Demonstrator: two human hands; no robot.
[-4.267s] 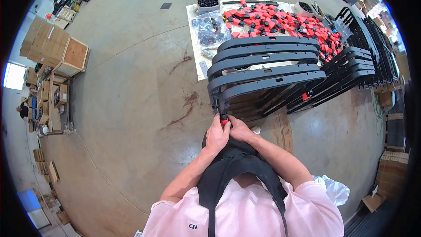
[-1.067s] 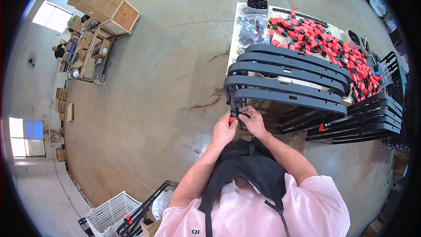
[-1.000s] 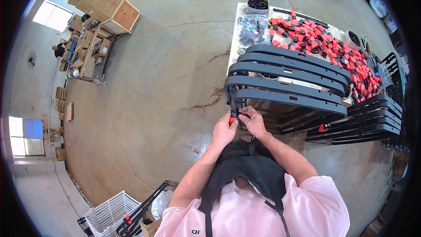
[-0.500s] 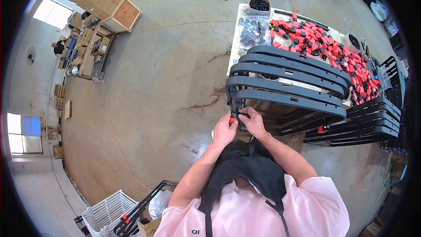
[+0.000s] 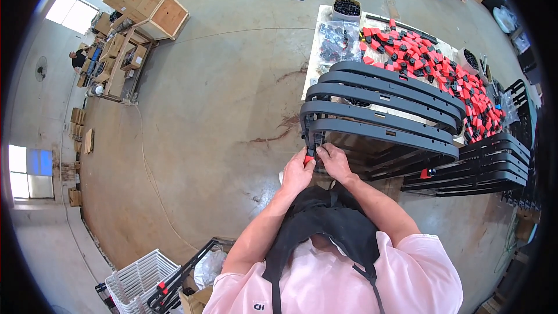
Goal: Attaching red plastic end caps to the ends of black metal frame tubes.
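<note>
Several dark grey curved metal frames (image 5: pixel 381 117) stand side by side in front of me, their rounded bars bridging toward the table. At the near left end of the nearest frame, my left hand (image 5: pixel 297 170) is closed around a small red and black plastic piece (image 5: pixel 308 159). Close beside it, my right hand (image 5: pixel 335 161) has its thumb and fingers bent together against the frame's leg. Whatever lies between those right fingertips is too small and covered to name. Both hands sit just below the frame's curved corner.
Behind the frames, a white table (image 5: pixel 317 40) bears a heap of red and black plastic pieces (image 5: pixel 430 61), plastic bags and a box of black parts (image 5: pixel 347 8). More dark frames (image 5: pixel 494 163) stand at right. A white basket (image 5: pixel 139 282) is at lower left; a cable (image 5: pixel 152 174) crosses the floor.
My right hand has shifted very slightly near the frame's leg, its fingers drawn a little closer in. My left hand keeps its hold on the red and black piece.
</note>
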